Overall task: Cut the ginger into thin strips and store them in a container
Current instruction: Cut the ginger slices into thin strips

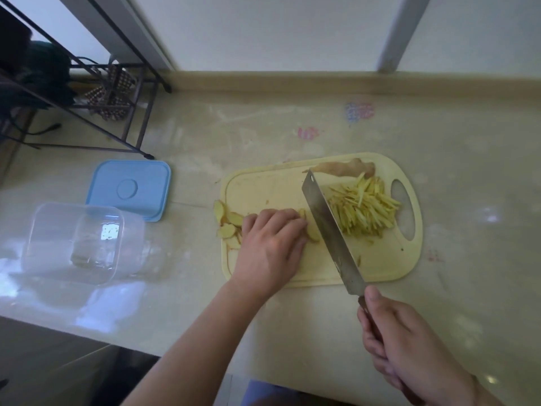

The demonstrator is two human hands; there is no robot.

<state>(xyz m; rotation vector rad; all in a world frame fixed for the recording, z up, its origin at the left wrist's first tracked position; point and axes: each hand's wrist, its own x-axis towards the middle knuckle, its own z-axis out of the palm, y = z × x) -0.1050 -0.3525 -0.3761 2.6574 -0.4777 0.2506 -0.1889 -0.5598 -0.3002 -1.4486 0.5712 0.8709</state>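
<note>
Inventory, placed from my cutting board [263, 186], count one:
- knife [330, 227], one, across it
- unpeeled ginger piece [348, 168], one, at its far edge
- heap of strips [363, 212], one
- ginger slices [228, 224], several, at its left edge
- clear container [73, 244], one, left
- blue lid [131, 189], one, left
</note>
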